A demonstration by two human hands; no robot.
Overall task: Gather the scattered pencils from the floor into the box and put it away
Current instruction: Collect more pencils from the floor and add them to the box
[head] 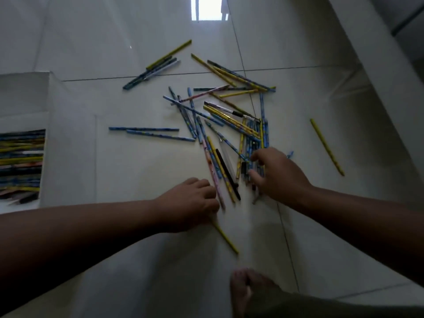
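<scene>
– fingers (258, 157) of the right hand (281, 175): what have they got?
– they curl round the near ends of a bundle of blue and yellow patterned wooden pencils (254, 141), thumb on the side toward the box, the other fingers on the far side. a fairly wide grasp, closed on the bundle.
– and the left hand (192, 203)?
– knuckles up, fingers curled over the near ends of a pink patterned pencil (210, 164) and its neighbours. a plain yellow pencil (226, 237) runs out from under the palm. whether it pinches any of them is hidden.
– where's the box?
– the white cardboard box (68, 138) sits open on the glossy white tiled floor (137, 171), well apart from both hands, out beyond the left one, so the left hand is nearer it. a layer of stacked pencils (23, 161) lies inside.
– long axis?
– the bundle runs away from the person, along the box's wall. the stacked pencils lie across that, so i'd judge the handful needs turning crosswise on the way over.
– strays?
– two long blue pencils (143, 129) lie near the box. a lone yellow pencil (327, 146) lies farthest from it.
– any writing?
– none readable. the printed patterns are too blurred.
</scene>
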